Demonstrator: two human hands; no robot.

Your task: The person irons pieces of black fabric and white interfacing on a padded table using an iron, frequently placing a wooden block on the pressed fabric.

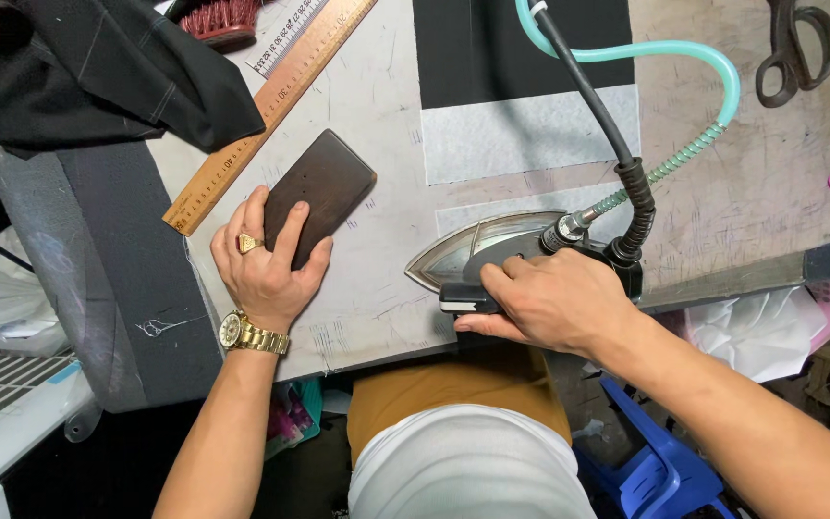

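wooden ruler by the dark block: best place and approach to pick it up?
Grip the wooden ruler across its narrow width at the bare middle stretch, coming from above. It lies flat and diagonal; the left hand and dark wooden block crowd its lower end, black cloth its left side.

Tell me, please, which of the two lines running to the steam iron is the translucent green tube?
It is the thinner green hose, looping wide to the right and ending in a coiled spring sleeve at the iron; the other, a thick black cable, runs almost straight down.

Two bare arms with no sleeves, left hand [266,261] with a gold ring [248,243] and gold watch [253,334], right hand [548,300] plain, white shirt [468,466], mustard-brown trousers [444,384]
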